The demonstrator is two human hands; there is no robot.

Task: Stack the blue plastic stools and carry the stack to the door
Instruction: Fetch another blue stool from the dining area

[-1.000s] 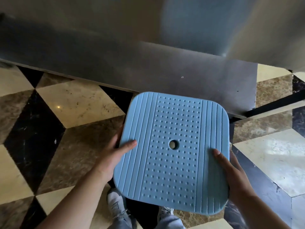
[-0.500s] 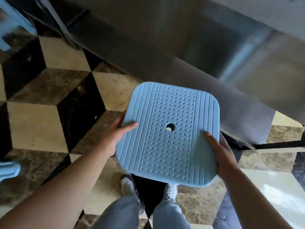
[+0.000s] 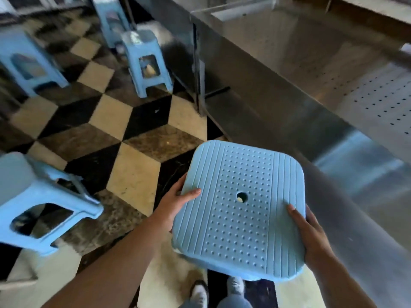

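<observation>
1. The held stool [image 3: 240, 210] is off the floor, in front of the person, seat up toward the camera; its legs are hidden beneath the seat.
2. The seat is a rounded square with no clear long axis. Its ribs and rows of bumps run from the near edge to the far edge, leaning a little to the right, and a round hole sits at its middle.
3. The left hand [image 3: 175, 205] grips the seat's left edge near the far corner, thumb lying on top, fingers curled under.
4. The right hand [image 3: 311, 236] grips the right edge near the near corner, thumb on top, fingers wrapped round the rim.
5. Below the seat, two shoes [image 3: 200, 292] stand on the tiled floor [image 3: 133, 174].
6. A steel bench [image 3: 289, 85] runs along the right, and the held stool hangs just beside its near edge.
7. A second stool [image 3: 33, 201] stands on the floor at the left, blurred, well apart from the held one.
8. A third stool [image 3: 144, 61] stands farther off by the bench's far end.
9. A fourth stool [image 3: 26, 61] stands at the far left.
</observation>
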